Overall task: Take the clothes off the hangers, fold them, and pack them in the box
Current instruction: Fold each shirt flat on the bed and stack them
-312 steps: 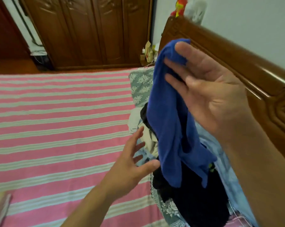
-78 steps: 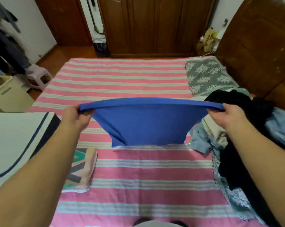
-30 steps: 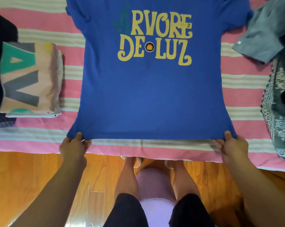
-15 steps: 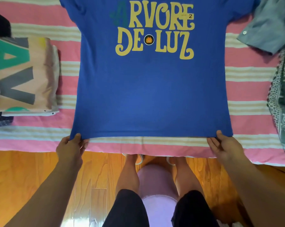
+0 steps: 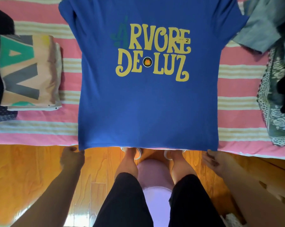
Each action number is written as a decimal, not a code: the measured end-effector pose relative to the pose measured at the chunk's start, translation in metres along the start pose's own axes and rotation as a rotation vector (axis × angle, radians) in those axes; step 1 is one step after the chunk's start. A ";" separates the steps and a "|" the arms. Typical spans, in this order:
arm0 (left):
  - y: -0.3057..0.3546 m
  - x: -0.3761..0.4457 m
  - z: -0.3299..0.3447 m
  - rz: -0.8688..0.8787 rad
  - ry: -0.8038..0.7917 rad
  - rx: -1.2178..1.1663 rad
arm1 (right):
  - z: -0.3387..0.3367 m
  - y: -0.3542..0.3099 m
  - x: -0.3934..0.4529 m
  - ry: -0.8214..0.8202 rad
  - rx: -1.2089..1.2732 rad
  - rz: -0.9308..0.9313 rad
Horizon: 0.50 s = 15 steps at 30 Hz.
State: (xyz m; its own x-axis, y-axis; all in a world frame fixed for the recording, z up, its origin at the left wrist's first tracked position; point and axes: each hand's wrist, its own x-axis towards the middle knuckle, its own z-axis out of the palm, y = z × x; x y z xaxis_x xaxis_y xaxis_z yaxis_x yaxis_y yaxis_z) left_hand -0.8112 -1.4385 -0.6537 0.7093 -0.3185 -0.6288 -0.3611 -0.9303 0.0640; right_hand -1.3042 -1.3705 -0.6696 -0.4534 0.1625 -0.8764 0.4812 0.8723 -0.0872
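- Bed with a pink sheet striped in cream fills the upper half of my view; orange wood floor runs below it, from 8 to 4 o'clock.
- At 9 o'clock, a folded pile on the sheet, top piece peach with teal and grey shapes. At 2 to 3 o'clock, a loose heap of clothes lying partly on a grey patterned cloth.
- Left hand at 7 o'clock, just off the bed's edge, fingers curled at the shirt's near left corner; I cannot tell whether it pinches the cloth.
- Right hand at 5 o'clock, fingers straighter, tips at the right corner; grip unclear too.
- Blue T-shirt lies flat at centre, print up, yellow lettering "RVORE DE LUZ"; its hem overhangs the bed's edge.
- Bare legs and dark shorts at 6 o'clock.
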 end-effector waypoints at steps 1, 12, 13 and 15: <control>0.014 -0.003 -0.001 0.046 0.041 0.102 | 0.003 -0.015 -0.003 0.072 -0.075 -0.025; 0.247 -0.062 0.056 0.954 -0.236 0.285 | 0.032 -0.285 -0.041 0.313 -0.596 -0.773; 0.263 -0.067 0.065 0.990 -0.254 0.324 | 0.035 -0.303 -0.042 0.305 -0.609 -0.818; 0.290 -0.074 0.085 1.059 -0.255 0.397 | 0.042 -0.336 -0.039 0.277 -0.631 -0.886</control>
State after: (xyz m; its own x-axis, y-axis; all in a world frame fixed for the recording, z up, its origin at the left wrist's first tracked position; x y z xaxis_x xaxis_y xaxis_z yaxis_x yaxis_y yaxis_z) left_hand -1.0198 -1.6694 -0.6547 -0.1879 -0.8161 -0.5465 -0.8978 -0.0829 0.4325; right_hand -1.4165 -1.6893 -0.6260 -0.6362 -0.6028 -0.4816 -0.5247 0.7957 -0.3027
